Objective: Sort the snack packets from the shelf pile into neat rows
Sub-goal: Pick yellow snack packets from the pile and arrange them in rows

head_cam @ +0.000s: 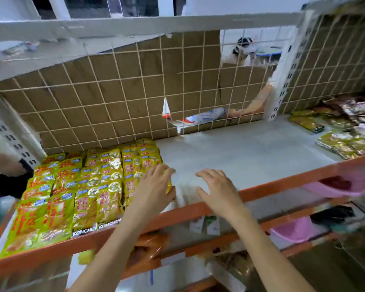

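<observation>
Landmark: the shelf (251, 157), grey deck with an orange front lip.

Rows (82, 190) of yellow packets cover the shelf's left end, running from the front lip back to the wire grid (135, 87). Columns overlap like shingles; the front ones overhang the lip a bit.

Left hand (154, 186) is over the right edge of the rows, near the front lip. Fingers spread and bent down onto the last column, thumb on the right side. A yellow packet (168, 184) shows between thumb and fingers, so it grips that packet's edge. The packet sits right under the palm, touching the rows' right edge.

Right hand (218, 190) is just right of the left hand, over bare shelf deck near the lip. Fingers spread and relaxed, nothing in it. Motion blur under it; can't tell if it touches the deck.

Loose pile (346, 127) of mixed packets lies at the shelf's far right end, well apart from both hands. Bare deck between the pile and the rows.

Below the shelf: lower tiers with pink bags (295, 230) to the right and orange packets (150, 245) under the left forearm.

Behind the grid, cardboard backing with a torn gap; a person's arm (257, 102) shows through it.
</observation>
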The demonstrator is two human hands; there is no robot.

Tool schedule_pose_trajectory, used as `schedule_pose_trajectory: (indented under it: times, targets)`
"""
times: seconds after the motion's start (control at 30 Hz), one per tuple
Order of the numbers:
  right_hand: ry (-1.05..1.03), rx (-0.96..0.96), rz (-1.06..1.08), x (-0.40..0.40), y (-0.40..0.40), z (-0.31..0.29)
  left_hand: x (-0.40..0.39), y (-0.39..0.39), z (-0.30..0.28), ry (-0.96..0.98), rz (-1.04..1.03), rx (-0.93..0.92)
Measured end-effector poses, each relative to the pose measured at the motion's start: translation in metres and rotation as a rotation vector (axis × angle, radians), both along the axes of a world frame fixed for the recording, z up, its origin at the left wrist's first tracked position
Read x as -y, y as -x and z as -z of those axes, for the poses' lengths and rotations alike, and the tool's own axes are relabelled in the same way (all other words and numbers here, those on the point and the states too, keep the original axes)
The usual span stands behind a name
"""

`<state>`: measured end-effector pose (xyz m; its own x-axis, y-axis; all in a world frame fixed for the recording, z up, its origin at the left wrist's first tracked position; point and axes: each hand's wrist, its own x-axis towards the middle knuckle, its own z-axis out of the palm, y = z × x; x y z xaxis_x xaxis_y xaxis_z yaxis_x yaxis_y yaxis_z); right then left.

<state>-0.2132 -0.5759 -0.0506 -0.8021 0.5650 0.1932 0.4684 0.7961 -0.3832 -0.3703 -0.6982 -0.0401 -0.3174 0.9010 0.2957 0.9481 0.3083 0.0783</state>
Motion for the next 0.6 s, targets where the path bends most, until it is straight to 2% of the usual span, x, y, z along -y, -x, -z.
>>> schedule_pose_trajectory:
  times: [0.17, 0.33, 0.5, 0.6]
  targets:
    - [-0.043, 0.011, 0.266, -0.034, -0.129, 0.005, -0.066, -0.087, 0.015, 0.012, 0.203, 0.113]
    - [-0.011, 0.104, 0.443, -0.046, -0.237, 0.011, -0.117, -0.188, 0.026, -0.012, 0.395, 0.060]
    - [-0.005, 0.090, 0.606, -0.055, -0.328, 0.015, -0.165, -0.282, 0.032, 0.030, 0.516, -0.017]
    - [0.001, 0.090, 0.675, -0.061, -0.365, 0.017, -0.190, -0.318, 0.035, 0.071, 0.577, 0.010]
